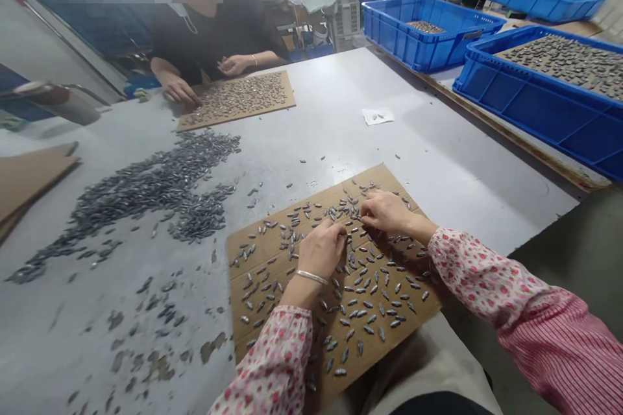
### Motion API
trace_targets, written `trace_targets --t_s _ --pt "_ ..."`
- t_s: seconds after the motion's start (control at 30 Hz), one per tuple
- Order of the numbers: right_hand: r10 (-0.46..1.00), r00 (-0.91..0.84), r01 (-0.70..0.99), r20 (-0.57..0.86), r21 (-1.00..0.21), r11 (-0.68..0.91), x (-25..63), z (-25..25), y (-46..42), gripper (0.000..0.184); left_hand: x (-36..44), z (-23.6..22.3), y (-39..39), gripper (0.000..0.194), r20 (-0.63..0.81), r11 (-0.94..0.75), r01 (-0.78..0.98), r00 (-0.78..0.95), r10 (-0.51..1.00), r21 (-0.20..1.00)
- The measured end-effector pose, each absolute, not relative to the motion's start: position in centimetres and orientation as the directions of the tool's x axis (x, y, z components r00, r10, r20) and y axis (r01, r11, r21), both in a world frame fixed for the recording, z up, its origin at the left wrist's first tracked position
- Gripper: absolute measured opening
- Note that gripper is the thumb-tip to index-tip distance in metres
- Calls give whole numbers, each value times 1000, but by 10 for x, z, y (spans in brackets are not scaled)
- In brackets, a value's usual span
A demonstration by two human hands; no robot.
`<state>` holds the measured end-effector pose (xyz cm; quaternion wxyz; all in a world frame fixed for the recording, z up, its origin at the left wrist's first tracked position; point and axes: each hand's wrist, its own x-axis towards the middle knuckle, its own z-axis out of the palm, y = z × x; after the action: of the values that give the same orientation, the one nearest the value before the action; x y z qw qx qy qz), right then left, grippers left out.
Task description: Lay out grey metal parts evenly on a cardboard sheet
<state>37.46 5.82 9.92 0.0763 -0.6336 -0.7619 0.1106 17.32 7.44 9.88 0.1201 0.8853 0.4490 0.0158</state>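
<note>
Head view: small grey metal pieces (371,319) lie scattered over a brown cardboard sheet (272,259) at the near edge of a white table (331,123), and both hands work low over its far half. The left hand (321,248) has its fingers drawn together, fingertips down among the pieces; whether one is pinched there cannot be told. Just to its right, the right hand (387,213) curls with thumb and fingers close together, pieces lying directly beneath and beside the fingertips; its hold is also unclear. Left of the sheet spreads a dense pile of the same pieces (141,185). Across the table, another person's hands (182,87) are at a second covered cardboard sheet (287,87). Blue crates (545,104) stand along the right side.
</note>
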Motion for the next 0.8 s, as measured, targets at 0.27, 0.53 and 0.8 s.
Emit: trace_targets --t_s 0.27,0.53,0.8 --pt "947 -320 913 -19 -271 304 370 100 55 9 172 106 78 23 -52 -525 801 560 827 286" --pt "981 -194 917 -16 -358 176 383 95 67 13 190 107 86 24 -67 -501 822 535 842 270" --pt "972 -227 957 -61 -197 211 369 99 70 18 192 98 90 26 -76 -561 802 585 808 205"
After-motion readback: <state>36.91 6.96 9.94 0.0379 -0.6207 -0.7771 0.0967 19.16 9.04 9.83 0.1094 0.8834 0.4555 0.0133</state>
